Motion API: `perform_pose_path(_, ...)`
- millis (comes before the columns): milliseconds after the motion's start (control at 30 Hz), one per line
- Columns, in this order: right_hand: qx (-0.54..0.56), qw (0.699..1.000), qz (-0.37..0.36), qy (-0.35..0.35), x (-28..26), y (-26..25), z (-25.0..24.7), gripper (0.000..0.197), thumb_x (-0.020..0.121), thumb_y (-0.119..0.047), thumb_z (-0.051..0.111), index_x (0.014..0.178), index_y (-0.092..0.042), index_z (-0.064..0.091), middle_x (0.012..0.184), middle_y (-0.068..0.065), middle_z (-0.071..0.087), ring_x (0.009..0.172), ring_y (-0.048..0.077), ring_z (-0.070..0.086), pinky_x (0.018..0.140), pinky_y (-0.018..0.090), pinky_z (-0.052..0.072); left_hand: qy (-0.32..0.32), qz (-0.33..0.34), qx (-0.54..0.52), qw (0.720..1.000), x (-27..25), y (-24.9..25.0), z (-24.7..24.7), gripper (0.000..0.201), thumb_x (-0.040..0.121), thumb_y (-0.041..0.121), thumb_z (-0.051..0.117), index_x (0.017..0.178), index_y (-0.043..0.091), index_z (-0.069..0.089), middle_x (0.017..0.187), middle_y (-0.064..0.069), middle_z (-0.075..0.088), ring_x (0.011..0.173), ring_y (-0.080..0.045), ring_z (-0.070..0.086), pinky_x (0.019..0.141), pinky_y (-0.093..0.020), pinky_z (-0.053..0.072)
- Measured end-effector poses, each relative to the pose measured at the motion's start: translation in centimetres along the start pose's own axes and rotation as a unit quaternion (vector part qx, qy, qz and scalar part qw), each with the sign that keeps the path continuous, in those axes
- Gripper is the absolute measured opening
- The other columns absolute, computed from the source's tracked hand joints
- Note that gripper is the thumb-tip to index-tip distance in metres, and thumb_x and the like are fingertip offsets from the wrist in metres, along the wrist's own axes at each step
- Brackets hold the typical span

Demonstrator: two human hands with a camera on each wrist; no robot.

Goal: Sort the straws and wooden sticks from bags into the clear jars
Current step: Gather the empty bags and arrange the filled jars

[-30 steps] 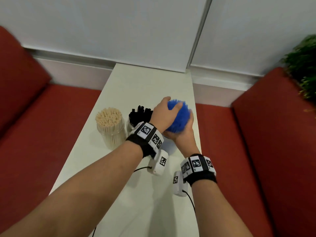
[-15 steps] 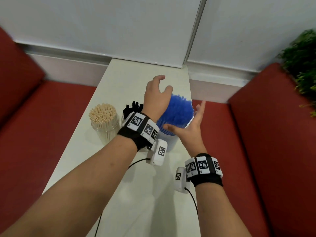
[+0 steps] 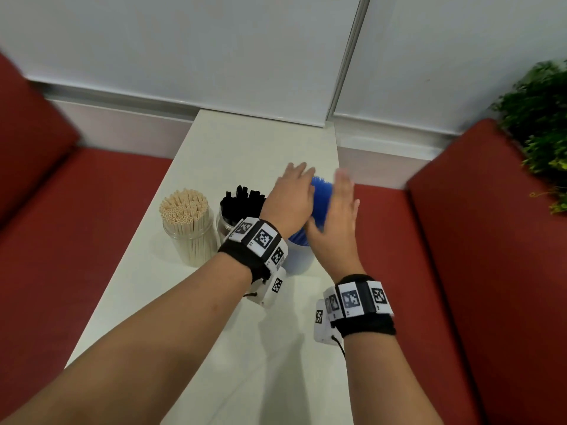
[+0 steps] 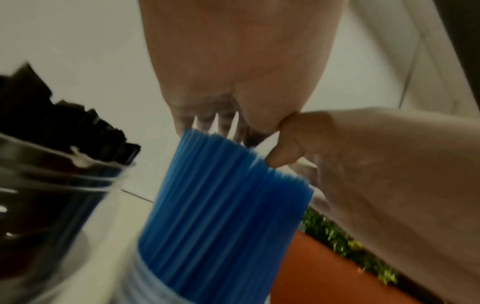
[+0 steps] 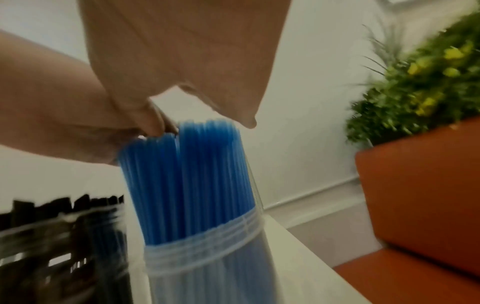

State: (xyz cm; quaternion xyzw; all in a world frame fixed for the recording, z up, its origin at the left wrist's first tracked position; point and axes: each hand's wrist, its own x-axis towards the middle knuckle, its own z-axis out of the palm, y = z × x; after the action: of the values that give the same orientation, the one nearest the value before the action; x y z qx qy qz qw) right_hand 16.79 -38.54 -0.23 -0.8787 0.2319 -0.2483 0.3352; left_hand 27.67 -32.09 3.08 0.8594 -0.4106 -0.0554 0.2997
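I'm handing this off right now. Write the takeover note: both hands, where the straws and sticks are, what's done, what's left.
Left hand: open, flat on top of the blue straws.
Right hand: open, palm against their right side; nothing gripped.
Blue straws stand in the clear jar, black straws in the middle jar, wooden sticks in the left jar, all on the white table.
Done: all three jars filled.
Left: probably just even up the blue bundle; no bags in view.

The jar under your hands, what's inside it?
The jar holds a dense bundle of blue straws standing upright, their tops well above the rim. The left hand and right hand flank the tops. The jar's bottom cannot be seen.
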Motion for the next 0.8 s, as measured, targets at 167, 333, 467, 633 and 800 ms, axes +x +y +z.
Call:
perform_pose_path(167,-0.190,0.978,0.006,-0.082,-0.2,0.0,-1.5,0.060,0.110,-0.040,0.022,0.164,-0.019,0.006,0.171,-0.005,-0.003,0.156,0.012,-0.013,0.124,0.051,-0.013,-0.079,0.035,0.168,0.982,-0.1,-0.7,-0.3,0.054,0.107,0.039,0.018,0.157,0.020,0.013,0.166,-0.001,0.002,0.152,-0.031,-0.009,0.120,-0.058,0.004)
perform_pose_path(333,-0.212,0.971,0.029,-0.110,-0.8,0.1,-1.9,0.060,0.110,-0.039,0.020,0.164,-0.018,0.002,0.171,-0.006,-0.003,0.155,0.010,-0.013,0.125,0.049,-0.010,-0.113,0.046,0.187,0.975,-1.2,-0.3,0.1,0.055,0.107,0.039,0.015,0.158,0.019,0.007,0.166,0.001,-0.001,0.151,-0.026,-0.013,0.121,-0.056,0.006)
perform_pose_path(467,-0.166,0.976,0.060,-0.127,-1.5,-0.3,-2.6,0.067,0.108,-0.050,0.022,0.163,-0.019,0.000,0.171,-0.006,-0.008,0.155,0.011,-0.017,0.125,0.047,-0.013,-0.089,0.032,0.091,0.991,-2.0,0.1,-1.5,0.052,0.109,0.032,0.019,0.158,0.017,0.012,0.166,-0.004,0.000,0.152,-0.026,-0.011,0.122,-0.052,-0.001)
perform_pose_path(633,0.022,0.998,-0.022,0.051,-3.4,-3.6,-1.4,0.060,0.104,-0.037,0.052,0.158,-0.021,0.031,0.164,-0.002,0.028,0.154,0.013,0.017,0.125,0.024,0.011,0.276,-0.047,-0.182,0.943,-7.2,-3.5,-3.5,0.045,0.097,0.005,0.041,0.140,0.012,0.050,0.145,-0.006,0.047,0.138,-0.019,0.039,0.117,-0.035,0.030)
perform_pose_path(800,-0.016,0.990,-0.110,-0.082,-2.3,-8.6,5.2,0.053,0.099,-0.021,0.060,0.150,-0.018,0.046,0.158,0.006,0.035,0.150,0.023,0.027,0.122,0.040,0.030,0.271,-0.189,-0.166,0.929,-13.9,-6.7,0.7,0.064,0.084,0.017,0.069,0.143,0.013,0.043,0.135,-0.008,0.039,0.126,-0.023,0.038,0.111,-0.040,0.033)
